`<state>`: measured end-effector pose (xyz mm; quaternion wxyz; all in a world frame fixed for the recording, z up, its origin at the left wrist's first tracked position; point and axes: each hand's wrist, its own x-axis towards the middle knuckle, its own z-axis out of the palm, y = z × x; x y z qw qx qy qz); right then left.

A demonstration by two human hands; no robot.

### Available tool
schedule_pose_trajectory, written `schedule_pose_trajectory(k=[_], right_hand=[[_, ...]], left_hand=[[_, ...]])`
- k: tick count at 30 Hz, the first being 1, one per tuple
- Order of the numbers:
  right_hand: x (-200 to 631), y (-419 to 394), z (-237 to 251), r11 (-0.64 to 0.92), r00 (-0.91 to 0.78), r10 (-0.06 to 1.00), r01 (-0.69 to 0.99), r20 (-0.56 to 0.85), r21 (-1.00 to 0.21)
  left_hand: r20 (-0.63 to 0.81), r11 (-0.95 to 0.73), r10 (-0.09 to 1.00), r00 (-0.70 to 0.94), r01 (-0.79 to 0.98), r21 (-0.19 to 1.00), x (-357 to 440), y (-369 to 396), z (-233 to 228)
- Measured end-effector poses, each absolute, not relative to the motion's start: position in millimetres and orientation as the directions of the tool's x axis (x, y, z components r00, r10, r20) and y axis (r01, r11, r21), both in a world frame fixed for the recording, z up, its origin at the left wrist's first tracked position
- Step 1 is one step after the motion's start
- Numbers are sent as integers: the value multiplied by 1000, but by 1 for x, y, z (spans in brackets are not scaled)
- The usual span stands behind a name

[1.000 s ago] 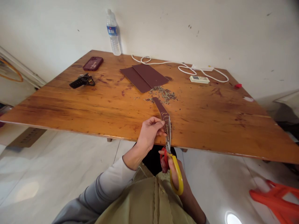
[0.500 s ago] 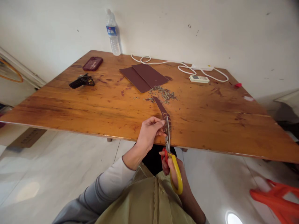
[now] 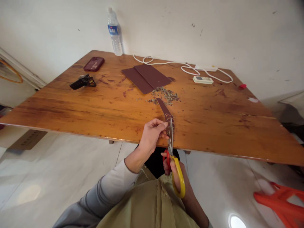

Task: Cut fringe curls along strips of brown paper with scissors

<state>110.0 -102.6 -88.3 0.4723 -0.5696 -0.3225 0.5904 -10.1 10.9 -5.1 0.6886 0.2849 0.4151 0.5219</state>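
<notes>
The left hand point(image 3: 152, 134) is held forward at the near table edge, its forearm extended from lower left in a grey sleeve, the wrist bent slightly. The fingers point(image 3: 159, 124) are curled and pinched against the thumb in a closed grip. The right hand point(image 3: 177, 172) is positioned lower and closer to the body, knuckles turned away, its fingers closed through looped handles. The two hands are kept near one another, not touching

One head-worn camera looks forward and down from the near edge of the wooden table point(image 3: 95, 104), close above the hands, wall at twelve o'clock.
</notes>
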Motion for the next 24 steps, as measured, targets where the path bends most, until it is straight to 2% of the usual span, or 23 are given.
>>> schedule_pose_trajectory(k=[7, 12, 16, 24], right_hand=[[109, -108, -95, -298, 93, 941, -229, -326, -927], [113, -113, -99, -333, 54, 933, -251, -356, -909], [110, -111, -96, -301, 99, 937, -253, -334, -920], [108, -104, -90, -339, 95, 926, -222, -366, -914]], left_hand=[[-297, 320, 947, 126, -471, 822, -11, 11, -2], [-303, 322, 946, 120, -477, 818, -10, 12, -2], [-306, 323, 945, 114, -470, 821, -10, 12, -2], [-307, 321, 945, 109, -469, 823, -10, 11, -1]])
